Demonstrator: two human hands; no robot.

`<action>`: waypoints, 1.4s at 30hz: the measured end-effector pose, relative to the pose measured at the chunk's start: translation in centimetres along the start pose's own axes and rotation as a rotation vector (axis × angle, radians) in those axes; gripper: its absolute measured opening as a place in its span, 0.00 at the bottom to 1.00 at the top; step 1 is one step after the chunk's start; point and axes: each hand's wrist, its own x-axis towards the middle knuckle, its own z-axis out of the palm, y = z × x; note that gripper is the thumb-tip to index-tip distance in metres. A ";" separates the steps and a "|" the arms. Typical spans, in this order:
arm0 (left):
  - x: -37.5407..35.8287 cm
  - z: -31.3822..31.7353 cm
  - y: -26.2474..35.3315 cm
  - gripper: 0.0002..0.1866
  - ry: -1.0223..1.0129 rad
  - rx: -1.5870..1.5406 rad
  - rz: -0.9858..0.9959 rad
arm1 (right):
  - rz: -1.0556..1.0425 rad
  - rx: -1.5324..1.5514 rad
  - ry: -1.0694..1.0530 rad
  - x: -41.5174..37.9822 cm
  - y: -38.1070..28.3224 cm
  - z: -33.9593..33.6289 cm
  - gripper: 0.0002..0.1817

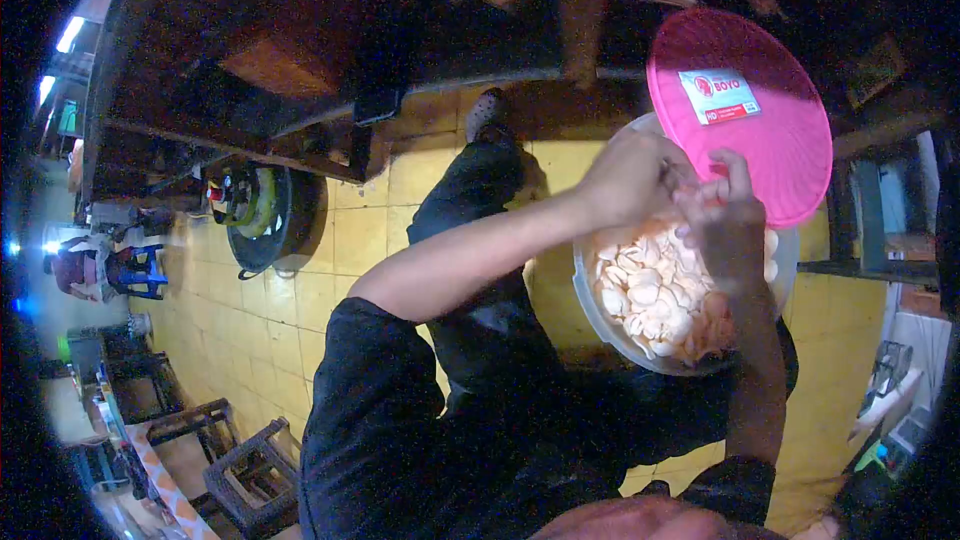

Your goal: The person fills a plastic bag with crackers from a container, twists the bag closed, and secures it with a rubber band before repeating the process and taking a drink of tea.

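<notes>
A wide translucent tub full of pale, rounded crackers stands between my legs. Its pink lid, with a white and red BOYO label, leans up at the tub's far right rim. My left hand and my right hand meet over the tub, close to the lid's lower left edge. The fingers of both are bent and drawn together. Whatever lies between them is too small and blurred to make out.
A dark wooden table spans the top. On the yellow tiled floor sits a black basin with a green item. Wooden stools stand lower left, a person is far left, and shelves are at right.
</notes>
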 end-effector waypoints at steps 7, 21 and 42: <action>1.4 -3.7 0.1 0.08 0.080 0.202 -0.262 | -0.473 -1.075 -0.283 -1.7 4.8 4.0 0.34; 1.8 -1.9 0.3 0.11 -0.008 0.045 -0.254 | -0.370 -0.958 -0.572 -2.6 4.4 3.3 0.10; 1.7 0.6 1.8 0.16 -0.121 0.020 0.123 | -0.252 0.223 0.029 0.6 2.4 -3.5 0.13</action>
